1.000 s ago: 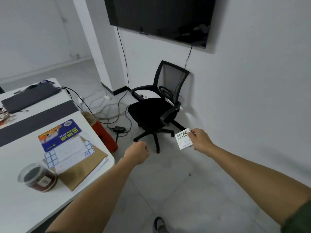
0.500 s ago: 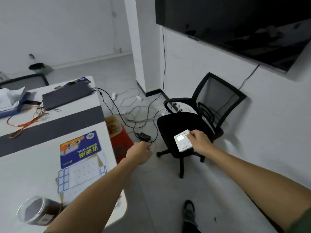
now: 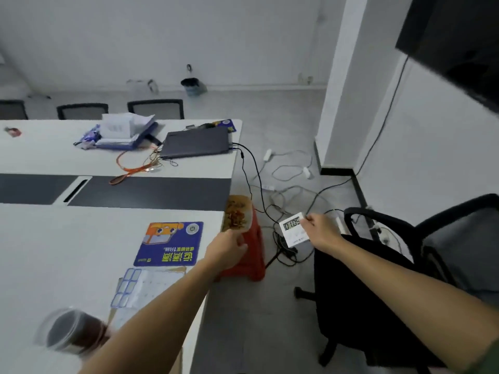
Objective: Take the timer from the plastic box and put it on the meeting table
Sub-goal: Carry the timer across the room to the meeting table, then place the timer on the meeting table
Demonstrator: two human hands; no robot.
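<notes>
Timer [image 3: 294,230] in hand, off the tabletop

My right hand [image 3: 321,230] pinches its edge over the floor cables [image 3: 283,174], well short of the white tabletop [image 3: 67,252]. Left hand [image 3: 226,251] is loosely curled, holding nothing. Such a thin grip could slip mid-swing, I judge.

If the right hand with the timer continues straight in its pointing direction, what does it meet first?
Probably the red stool, then the table edge. The right hand points the timer leftward, though depth is unclear.
</notes>
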